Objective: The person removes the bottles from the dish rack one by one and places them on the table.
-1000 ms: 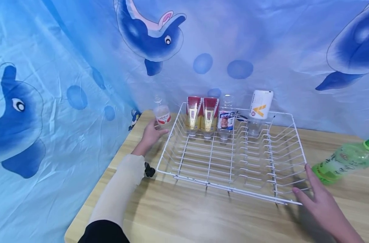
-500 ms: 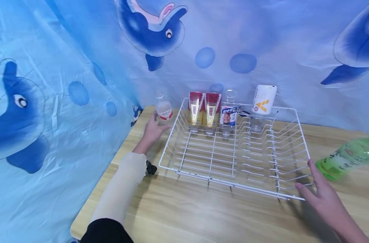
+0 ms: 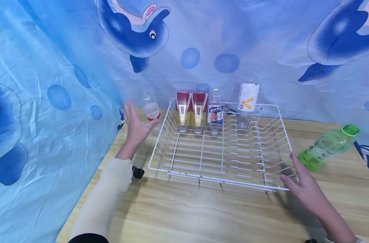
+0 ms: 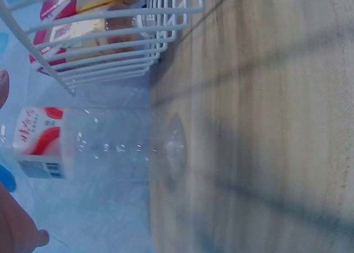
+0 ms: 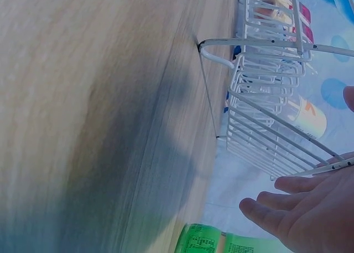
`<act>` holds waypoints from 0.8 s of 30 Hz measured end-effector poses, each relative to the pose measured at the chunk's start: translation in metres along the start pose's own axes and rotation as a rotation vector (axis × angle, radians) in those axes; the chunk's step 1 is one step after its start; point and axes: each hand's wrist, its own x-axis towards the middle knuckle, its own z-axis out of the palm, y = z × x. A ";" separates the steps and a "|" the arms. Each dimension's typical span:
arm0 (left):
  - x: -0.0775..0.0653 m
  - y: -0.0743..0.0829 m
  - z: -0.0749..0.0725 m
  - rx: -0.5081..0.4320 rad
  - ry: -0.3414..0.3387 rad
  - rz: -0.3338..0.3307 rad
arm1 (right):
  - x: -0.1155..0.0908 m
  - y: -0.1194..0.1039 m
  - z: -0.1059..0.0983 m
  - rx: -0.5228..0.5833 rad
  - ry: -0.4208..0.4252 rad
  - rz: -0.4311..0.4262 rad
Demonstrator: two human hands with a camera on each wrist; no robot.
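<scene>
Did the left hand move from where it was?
Yes. Against the white rack in the head view, the left hand has shifted a little left and up.

A clear bottle (image 3: 151, 110), red-and-white labelled, is seen standing upright just beside the left side of a white wire rack (image 3: 199, 177), which is loaded along its rear.

A pale wood-grained table (image 3: 184, 211) carries a white rectangular wire rack (image 3: 199, 178), a clear plastic bottle (image 3: 151, 109) labelled red and white, upright just left of it, and a green-capped green plastic bottle (image 3: 327, 147) near the rack's right.
</scene>
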 end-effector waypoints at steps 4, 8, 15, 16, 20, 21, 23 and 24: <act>-0.003 0.010 -0.007 0.095 0.058 0.069 | 0.001 -0.001 0.001 0.004 -0.004 -0.001; -0.005 0.022 -0.013 0.176 0.095 0.145 | 0.002 -0.002 0.002 0.012 -0.002 -0.002; -0.006 0.047 -0.012 0.226 0.121 0.400 | 0.001 -0.003 0.001 0.001 -0.008 0.019; -0.006 0.050 -0.012 0.233 0.122 0.434 | 0.001 -0.004 0.000 -0.001 -0.007 0.019; -0.005 0.064 -0.009 0.284 0.117 0.537 | 0.001 -0.005 -0.001 -0.011 -0.008 0.016; -0.005 0.068 -0.009 0.291 0.108 0.548 | 0.001 -0.005 -0.002 -0.011 -0.009 0.017; -0.005 0.075 -0.009 0.307 0.087 0.566 | 0.001 -0.005 -0.002 -0.013 -0.012 0.018; -0.006 0.078 -0.008 0.315 0.077 0.575 | 0.001 -0.005 -0.002 -0.009 -0.014 0.018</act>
